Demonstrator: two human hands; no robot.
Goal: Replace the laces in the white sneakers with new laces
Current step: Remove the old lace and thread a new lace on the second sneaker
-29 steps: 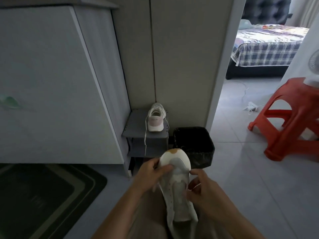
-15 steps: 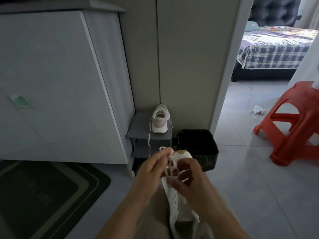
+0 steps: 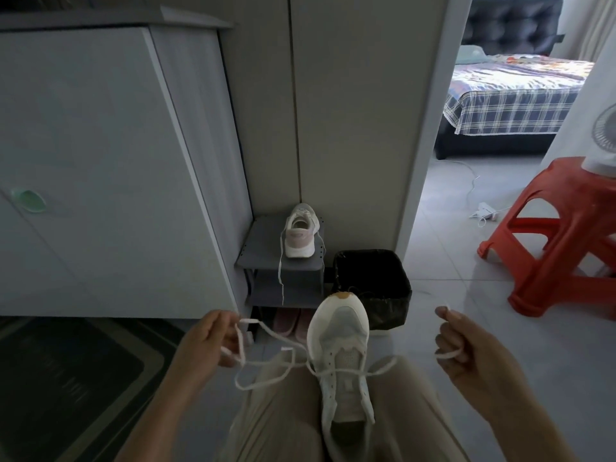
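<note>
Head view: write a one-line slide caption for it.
Left hand and right hand each pinch an end of the white lace threaded across the white sneaker on the person's lap.

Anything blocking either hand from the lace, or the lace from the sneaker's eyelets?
Nothing visible. Left hand and right hand each hold an end of the lace, which hangs free across to the sneaker on the lap; its empty eyelets are uncovered.

1. The sneaker (image 3: 340, 358): matt white, cloth mesh over the toe.
2. The lace (image 3: 266, 363): flat woven cloth, matt.
3. The stool (image 3: 563, 191): glossy red plastic.
4. The floor (image 3: 466, 328): smooth, shiny tiles.
5. The trousers (image 3: 283, 421): beige cloth.
</note>
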